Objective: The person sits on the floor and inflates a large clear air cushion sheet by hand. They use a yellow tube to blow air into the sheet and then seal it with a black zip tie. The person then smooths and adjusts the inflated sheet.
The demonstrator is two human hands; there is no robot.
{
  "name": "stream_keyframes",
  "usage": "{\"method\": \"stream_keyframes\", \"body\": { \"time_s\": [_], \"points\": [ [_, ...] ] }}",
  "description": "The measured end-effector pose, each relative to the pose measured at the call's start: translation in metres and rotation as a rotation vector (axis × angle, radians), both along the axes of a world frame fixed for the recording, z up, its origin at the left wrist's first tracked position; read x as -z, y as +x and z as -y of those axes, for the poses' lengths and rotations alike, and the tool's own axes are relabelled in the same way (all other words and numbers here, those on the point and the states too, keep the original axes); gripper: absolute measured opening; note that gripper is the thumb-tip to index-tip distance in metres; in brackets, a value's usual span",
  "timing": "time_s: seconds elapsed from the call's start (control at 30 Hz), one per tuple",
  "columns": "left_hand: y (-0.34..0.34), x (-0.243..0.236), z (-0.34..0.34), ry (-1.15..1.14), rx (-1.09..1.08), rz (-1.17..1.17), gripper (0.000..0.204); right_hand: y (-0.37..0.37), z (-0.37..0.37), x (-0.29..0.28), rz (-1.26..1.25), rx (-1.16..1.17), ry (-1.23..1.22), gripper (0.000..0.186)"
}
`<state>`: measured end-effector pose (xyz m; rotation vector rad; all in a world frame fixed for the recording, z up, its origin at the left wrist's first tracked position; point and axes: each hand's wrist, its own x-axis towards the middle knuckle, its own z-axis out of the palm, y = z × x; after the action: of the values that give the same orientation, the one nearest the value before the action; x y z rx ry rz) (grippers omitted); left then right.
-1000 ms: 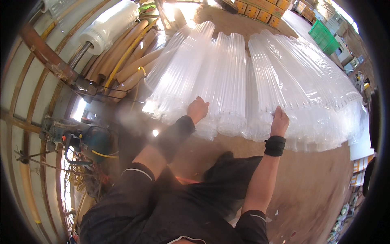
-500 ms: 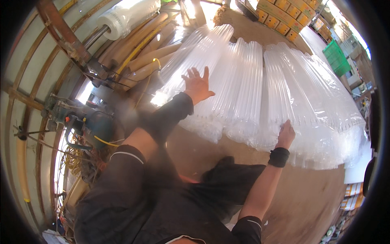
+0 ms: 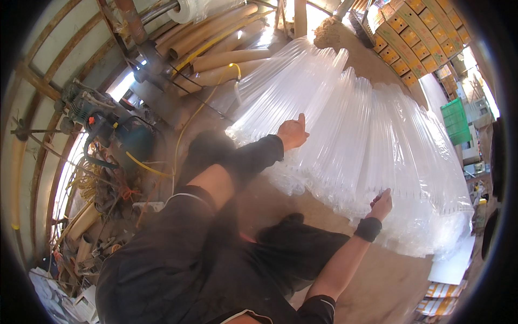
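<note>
Clear plastic air-column packaging (image 3: 345, 129), made of long ribbed tubes, spreads in a wide fan over the floor in front of me. Over its left part is my left hand (image 3: 293, 133), fingers curled in and one digit pointing up; what lies inside the curl is hidden. My right hand (image 3: 381, 204) is closed at the near side of the packaging, pinching the clear plastic close to its crumpled lower edge. Dark bands cover both wrists. Below the hands, the near rim of the plastic bunches into loose folds.
Long cardboard tubes (image 3: 232, 59) and a roll of clear film (image 3: 189, 9) lie at the far left. A compressor-like machine (image 3: 132, 140) with a yellow hose (image 3: 186, 127) stands left. Stacked cartons (image 3: 415, 40), a broom (image 3: 328, 33) and a green crate (image 3: 456, 121) are farther back.
My left hand has gone from spread fingers to curled ones and moved right and down. The right hand has shifted slightly nearer. The plastic panels have drawn together, and the view has turned.
</note>
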<state>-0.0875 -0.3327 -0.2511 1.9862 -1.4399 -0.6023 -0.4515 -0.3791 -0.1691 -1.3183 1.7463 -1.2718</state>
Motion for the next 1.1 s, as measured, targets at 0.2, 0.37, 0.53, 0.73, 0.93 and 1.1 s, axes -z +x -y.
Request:
{"method": "stream_keyframes", "body": {
  "time_s": [0.2,0.37,0.53,0.73,0.93,1.1],
  "points": [
    [0.005,0.007,0.002,-0.003,-0.005,0.140,0.081,-0.003,0.005,0.007,-0.081,0.014,-0.018,0.038],
    [0.013,0.020,0.006,-0.014,-0.013,0.221,0.076,-0.017,0.014,0.016,-0.091,-0.021,-0.014,0.039],
    [0.017,0.019,0.017,0.040,0.019,0.170,0.083,-0.019,0.014,0.016,-0.734,-0.122,-0.169,0.032],
    [0.010,0.007,0.016,0.244,-0.030,0.240,0.086,0.000,0.003,0.004,-0.365,0.013,-0.081,0.044],
    [0.011,0.001,0.012,0.226,0.013,0.275,0.086,0.003,-0.004,-0.003,-0.363,0.018,-0.121,0.045],
    [0.009,-0.005,0.006,0.219,0.021,0.323,0.086,0.004,-0.008,-0.007,-0.341,-0.002,-0.052,0.045]
  ]
}}
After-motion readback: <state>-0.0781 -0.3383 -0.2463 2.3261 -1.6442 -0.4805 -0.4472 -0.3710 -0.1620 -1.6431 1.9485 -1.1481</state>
